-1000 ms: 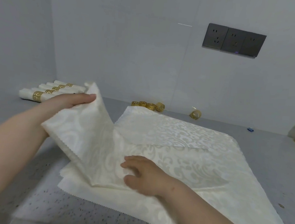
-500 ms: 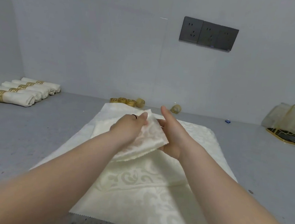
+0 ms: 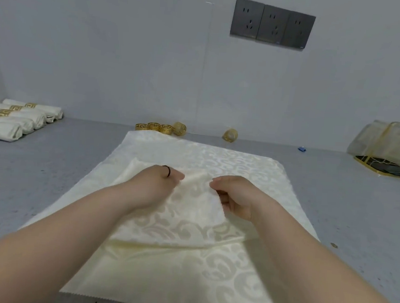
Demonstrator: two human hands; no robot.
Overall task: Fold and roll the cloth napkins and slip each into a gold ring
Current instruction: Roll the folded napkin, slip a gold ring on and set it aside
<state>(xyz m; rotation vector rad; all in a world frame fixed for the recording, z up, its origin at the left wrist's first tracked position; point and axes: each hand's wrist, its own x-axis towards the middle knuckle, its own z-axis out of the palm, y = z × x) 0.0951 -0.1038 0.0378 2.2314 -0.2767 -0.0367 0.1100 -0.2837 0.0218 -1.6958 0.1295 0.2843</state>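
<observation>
Pinching folded napkin (image 3: 196, 213) w/ both hands: left hand (image 3: 158, 184), right hand (image 3: 236, 197).

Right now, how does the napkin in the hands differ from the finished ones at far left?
The napkin being folded is only folded, a flat wedge gripped by the left hand and the right hand; the finished napkins are tight rolls lying untouched in a row. The finished napkins wear gold bands; the napkin being folded has none, and loose gold rings wait behind. Both are cream patterned cloth.
</observation>
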